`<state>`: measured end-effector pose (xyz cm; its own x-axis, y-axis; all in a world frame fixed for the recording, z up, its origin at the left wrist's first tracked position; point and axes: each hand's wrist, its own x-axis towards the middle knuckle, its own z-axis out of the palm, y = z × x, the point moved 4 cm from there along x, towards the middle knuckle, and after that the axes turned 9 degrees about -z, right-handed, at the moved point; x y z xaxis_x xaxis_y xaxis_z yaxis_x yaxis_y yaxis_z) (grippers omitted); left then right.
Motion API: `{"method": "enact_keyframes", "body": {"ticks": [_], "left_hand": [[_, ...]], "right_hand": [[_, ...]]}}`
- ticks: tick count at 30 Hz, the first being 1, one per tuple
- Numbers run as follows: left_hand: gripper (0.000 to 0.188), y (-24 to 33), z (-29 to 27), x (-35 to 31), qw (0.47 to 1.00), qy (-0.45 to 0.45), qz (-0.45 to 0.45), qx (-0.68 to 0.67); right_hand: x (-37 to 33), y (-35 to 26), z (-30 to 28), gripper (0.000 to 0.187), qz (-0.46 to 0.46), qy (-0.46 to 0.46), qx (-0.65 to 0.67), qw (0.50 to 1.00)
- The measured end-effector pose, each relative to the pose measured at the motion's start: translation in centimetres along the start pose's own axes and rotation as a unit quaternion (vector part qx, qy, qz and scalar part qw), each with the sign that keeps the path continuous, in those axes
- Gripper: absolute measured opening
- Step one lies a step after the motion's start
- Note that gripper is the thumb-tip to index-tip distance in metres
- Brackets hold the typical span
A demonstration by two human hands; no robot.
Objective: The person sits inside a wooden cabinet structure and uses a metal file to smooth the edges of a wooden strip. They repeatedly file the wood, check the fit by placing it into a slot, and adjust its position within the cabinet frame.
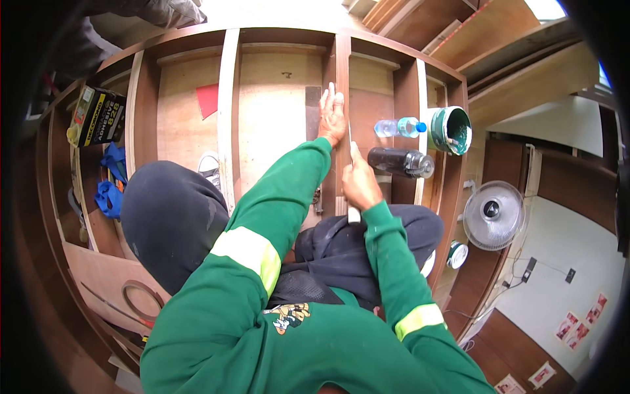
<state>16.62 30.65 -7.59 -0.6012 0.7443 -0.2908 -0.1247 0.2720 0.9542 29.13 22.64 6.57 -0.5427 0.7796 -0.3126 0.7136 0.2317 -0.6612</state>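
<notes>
Pressing flat on upright divider [342, 79] of wooden cabinet frame [230, 118]: left hand [333, 115], fingers spread, palm down, at far end. Right hand [359, 184] nearer body, closed around pale tool handle [354, 213]; tip hidden. Divider's edge runs near-to-far, straight ahead of both hands. Left hand farther along, right hand just behind. Dark flask [400, 161], clear water bottle [399, 127], green paint can [450, 129] right of divider.

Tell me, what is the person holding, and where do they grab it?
The right hand grips a thin pale strip near its lower end. The left hand holds nothing; it presses flat on the wooden divider.
</notes>
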Motion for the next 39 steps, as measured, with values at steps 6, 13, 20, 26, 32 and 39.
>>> {"method": "enact_keyframes", "body": {"ticks": [6,13,20,26,32,39], "left_hand": [[0.066,-0.6,0.0,-0.2,1.000,-0.001,-0.001,-0.011],[0.067,-0.4,0.3,0.2,1.000,-0.006,-0.008,-0.005],[0.068,-1.5,0.0,0.9,1.000,-0.005,0.000,-0.013],[0.066,-1.9,0.7,0.5,0.999,-0.018,0.028,0.009],[0.066,-2.5,-0.2,1.0,1.000,-0.020,0.017,0.007],[0.068,-0.4,0.0,0.0,0.999,-0.040,0.011,0.034]], "right_hand": [[4.7,-0.1,-0.4,0.069,0.186,-0.081,0.112,0.973],[7.8,0.6,-0.5,0.072,0.123,-0.045,0.031,0.991],[10.2,-0.5,-0.6,0.069,0.074,-0.019,0.034,0.996],[11.3,-0.4,-1.3,0.070,0.057,0.018,0.042,0.997],[15.2,1.0,-2.8,0.060,0.117,-0.076,0.187,0.972],[13.0,1.3,-5.8,0.028,0.146,0.122,0.245,0.951]]}}
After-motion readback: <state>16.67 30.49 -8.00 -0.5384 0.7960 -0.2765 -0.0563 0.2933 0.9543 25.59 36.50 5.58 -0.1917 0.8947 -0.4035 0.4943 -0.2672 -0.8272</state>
